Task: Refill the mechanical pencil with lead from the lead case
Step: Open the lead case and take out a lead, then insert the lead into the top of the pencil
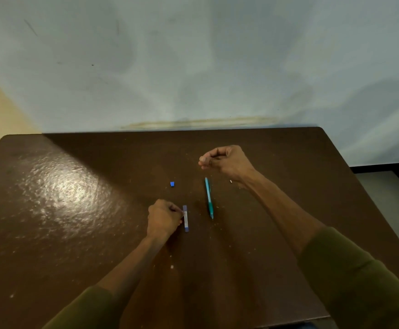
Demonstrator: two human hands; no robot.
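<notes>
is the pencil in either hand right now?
No. The teal mechanical pencil lies on the table, untouched, between the left hand, which is at the lead case, and the raised right hand.

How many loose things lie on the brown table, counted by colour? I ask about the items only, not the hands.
Teal: 1, the mechanical pencil
Blue: 1, the small cap
Clear with blue ends: 1, the lead case, which the left hand touches
Pale: 1, a tiny piece near the right wrist, too small to identify
Total: 4
</notes>
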